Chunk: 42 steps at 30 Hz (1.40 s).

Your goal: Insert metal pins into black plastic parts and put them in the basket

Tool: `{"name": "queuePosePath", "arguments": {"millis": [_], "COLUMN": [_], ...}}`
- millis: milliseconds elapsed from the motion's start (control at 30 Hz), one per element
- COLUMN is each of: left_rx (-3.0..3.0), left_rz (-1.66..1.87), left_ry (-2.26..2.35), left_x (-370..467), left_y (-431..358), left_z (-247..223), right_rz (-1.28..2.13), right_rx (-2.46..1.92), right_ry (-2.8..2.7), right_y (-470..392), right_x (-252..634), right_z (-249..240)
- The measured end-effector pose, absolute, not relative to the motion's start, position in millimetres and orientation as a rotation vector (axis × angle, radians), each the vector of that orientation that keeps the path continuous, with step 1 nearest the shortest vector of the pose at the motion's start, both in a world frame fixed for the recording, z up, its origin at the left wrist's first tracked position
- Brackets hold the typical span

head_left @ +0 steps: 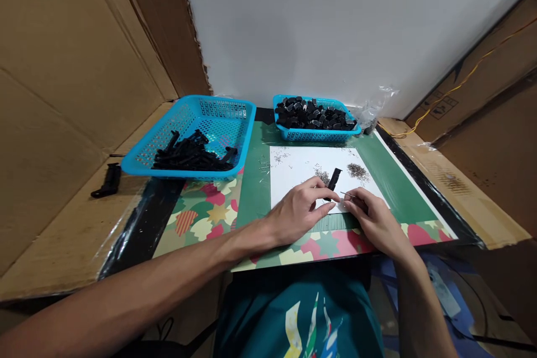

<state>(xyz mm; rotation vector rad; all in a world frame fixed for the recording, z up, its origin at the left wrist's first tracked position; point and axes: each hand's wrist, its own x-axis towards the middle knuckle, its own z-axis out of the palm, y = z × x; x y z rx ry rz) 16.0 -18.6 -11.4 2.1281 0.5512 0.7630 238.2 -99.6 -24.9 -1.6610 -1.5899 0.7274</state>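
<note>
My left hand [304, 204] is closed on the lower end of a narrow black plastic part [335, 178], which stands tilted over a white sheet [293, 193]. Pinched in my right hand [371, 210] is a thin metal tool [344, 194]; its tip points left toward the part, and its exact kind is hidden by the fingers. Behind my hands, one pile of tiny metal pieces [358, 172] lies on the sheet to the right, and another pile [322, 175] lies partly behind the black part. More tiny pieces are scattered at the sheet's left.
A blue basket [145, 165] with long black parts stands at left. A second blue basket [319, 135] is full of small black pieces. One black part [109, 180] lies on the cardboard at far left. A clear plastic bag [373, 112] sits back right; cardboard walls flank the table.
</note>
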Motion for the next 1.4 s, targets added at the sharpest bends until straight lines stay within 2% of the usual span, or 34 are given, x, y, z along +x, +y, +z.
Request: {"name": "queuePosePath", "arguments": {"millis": [133,400,667,1100,1400], "left_rx": [2.053,1.925,1.824,1.779,2.025], "left_rz": [0.813,0.918,0.846,0.683,0.589], "left_ry": [0.549,0.462,0.552,0.54,0.538], "left_x": [17,15,16,17,16], "left_y": [-18,-19,-17,-17,-20], "left_z": [-10,-7,1,-1,-1], "right_rz": [0.967,1.072,0.758,0.63,0.409], "right_rx": [-1.425,-1.21,-1.411,-1.463,-1.625], "right_ry": [-1.387,-1.234,-1.335,-1.635,-1.495], "right_y": [-104,-107,-113,-121,-110], "right_x": [222,194,204,214,234], "right_z": [-16,-16,-8,-2,1]}}
